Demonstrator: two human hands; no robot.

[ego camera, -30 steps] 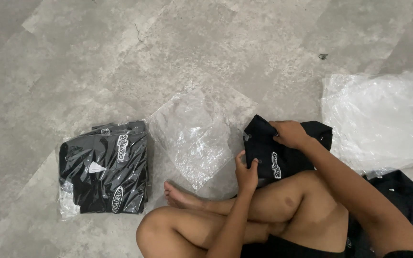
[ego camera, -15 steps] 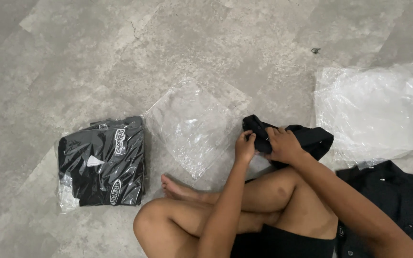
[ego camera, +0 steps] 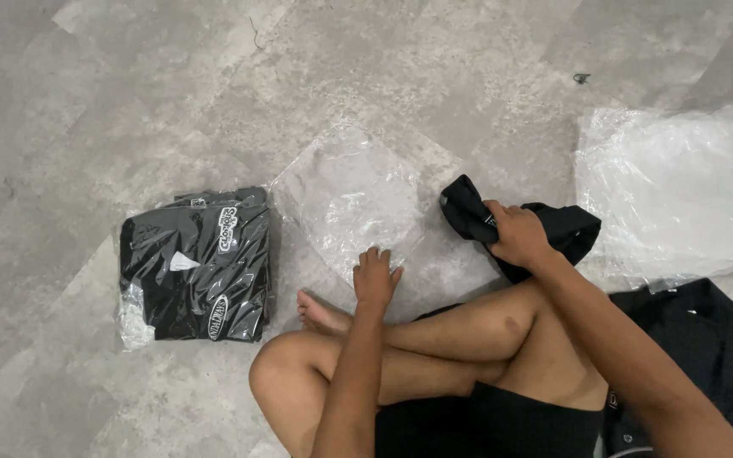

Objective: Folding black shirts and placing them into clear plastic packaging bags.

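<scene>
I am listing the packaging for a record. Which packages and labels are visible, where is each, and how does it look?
Bagged stack: floor, left; black garments in clear plastic, with white oval labels.
Empty bag: floor, centre, under left hand; flat, clear, square.
Pile of bags: right; clear, wrinkled.
Black garment: in right hand; unbagged.

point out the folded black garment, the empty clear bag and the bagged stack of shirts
folded black garment [ego camera: 563, 231], head view, on the bare cloth right of the right hand
empty clear bag [ego camera: 345, 191], head view, on its flat middle
bagged stack of shirts [ego camera: 197, 267], head view, on the top wrapper's middle
</scene>
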